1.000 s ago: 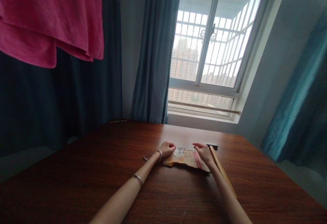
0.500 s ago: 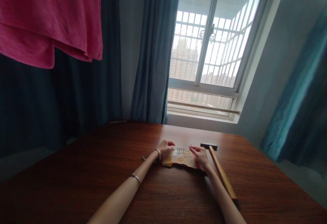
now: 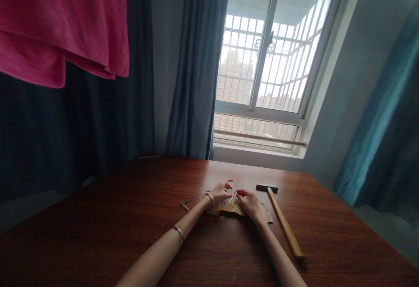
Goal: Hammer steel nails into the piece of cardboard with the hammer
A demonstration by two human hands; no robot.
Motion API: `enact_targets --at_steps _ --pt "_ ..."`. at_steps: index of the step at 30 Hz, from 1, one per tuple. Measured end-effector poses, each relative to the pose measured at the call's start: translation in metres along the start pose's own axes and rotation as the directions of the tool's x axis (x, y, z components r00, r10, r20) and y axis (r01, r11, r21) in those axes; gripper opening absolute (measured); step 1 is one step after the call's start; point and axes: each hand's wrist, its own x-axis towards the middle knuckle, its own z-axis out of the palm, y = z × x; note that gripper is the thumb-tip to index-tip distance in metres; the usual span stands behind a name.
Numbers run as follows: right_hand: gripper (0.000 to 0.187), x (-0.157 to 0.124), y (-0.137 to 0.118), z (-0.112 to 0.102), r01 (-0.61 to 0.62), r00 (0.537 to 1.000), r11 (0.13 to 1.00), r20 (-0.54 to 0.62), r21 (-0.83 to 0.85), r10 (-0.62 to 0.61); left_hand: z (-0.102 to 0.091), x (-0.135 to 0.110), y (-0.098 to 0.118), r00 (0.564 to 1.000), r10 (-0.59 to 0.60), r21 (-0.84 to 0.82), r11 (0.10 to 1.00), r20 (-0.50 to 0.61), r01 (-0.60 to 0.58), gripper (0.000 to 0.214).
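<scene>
Compared with a second ago, the right hand [image 3: 248, 202] has moved left across the dotted piece [image 3: 235, 208] to the standing nails [image 3: 232, 194], and the left hand [image 3: 222, 191] has come slightly inward, its fingers lifted. More of the hammer [image 3: 284, 221] shows now; it lies where it was.

The piece lies on the desk [image 3: 209, 252] under both hands, its right end showing past the right wrist. The left grip is spread, thumb and forefinger apart beside the nails. The right grip has its fingertips drawn together right at the nails; whether it pinches one is too small to tell.

Closest in the way on the right is the hammer, apart from the piece, its head toward the window [image 3: 242, 73] and its wooden handle slanting toward the near right, well beside the right forearm. On the left, two or so loose nails [image 3: 186, 205] lie crossed, near the left wrist with its bracelet [image 3: 211, 198]. A pink cloth [image 3: 65, 29] hangs high on the left, well away from the hands, before a dark curtain [image 3: 121, 116].

The far edge runs below the window, behind the hands. Wide stretches of wood reach toward both slanting side edges, and more lies between the forearms.
</scene>
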Motion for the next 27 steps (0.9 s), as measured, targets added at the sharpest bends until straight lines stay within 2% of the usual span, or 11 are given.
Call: enact_targets --at_steps 7,14,27 --pt "0.022 -0.002 -0.001 0.001 0.029 0.999 0.997 0.024 -0.07 -0.027 0.004 -0.001 0.001 0.994 0.076 0.063 0.996 -0.081 -0.071 0.047" --pt "0.02 -0.006 -0.003 0.001 0.037 0.999 0.984 0.027 -0.173 -0.033 0.013 0.0 0.001 0.989 0.11 0.139 0.986 -0.098 -0.096 0.031" --pt "0.02 -0.008 -0.014 0.0 0.036 0.999 0.963 0.041 -0.266 -0.026 0.017 0.001 0.002 0.991 0.095 0.165 0.983 -0.098 -0.078 0.026"
